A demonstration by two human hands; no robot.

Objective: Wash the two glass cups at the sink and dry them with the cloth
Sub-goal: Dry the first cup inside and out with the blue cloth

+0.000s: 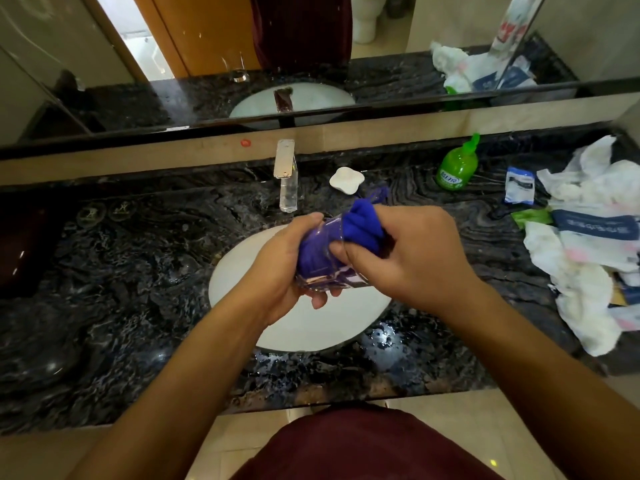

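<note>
A clear glass cup [320, 277] lies on its side in my left hand [277, 268], above the white sink basin [311, 330]. A blue cloth [363, 220] is stuffed into the cup's mouth, and its blue shows through the glass wall. My right hand [405, 251] grips the bunched cloth at the rim, with the fingers pressed against the cup's opening. A tail of the cloth sticks out behind my right hand. A second clear glass [239, 75] appears only in the mirror reflection; I cannot find it on the counter.
A chrome faucet [287, 178] stands behind the basin, with a white soap dish [346, 180] to its right. A green pump bottle [457, 168] and a pile of white bags and packets [588, 244] fill the right of the wet dark marble counter [121, 289].
</note>
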